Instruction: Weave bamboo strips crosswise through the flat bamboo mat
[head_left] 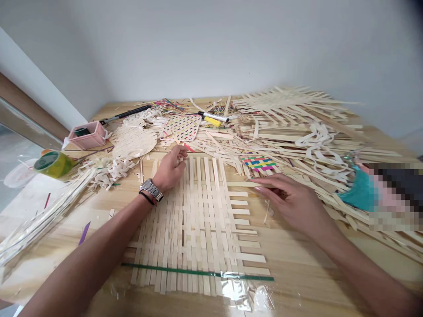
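A half-woven mat of pale flat strips (198, 220) lies in front of me, its loose ends sticking out at the top and right. My right hand (291, 198) pinches the outer end of a pale wooden strip (239, 184), which runs leftward into the upper part of the weave. Over the mat's top left corner rests my left hand (172, 168), wearing a metal watch (152, 190). Its fingers are curled down onto the upright strips; what they grip is hidden. A dark green strip (198, 271) crosses the mat's lower end, near shiny clear tape (236, 290).
Loose strips (284, 132) pile up along the back and right. Beyond my left hand are a round woven piece (135, 140), a patterned woven piece (181, 127) and markers (213, 117). A pink basket (87, 135) and yellow tape roll (54, 164) stand left.
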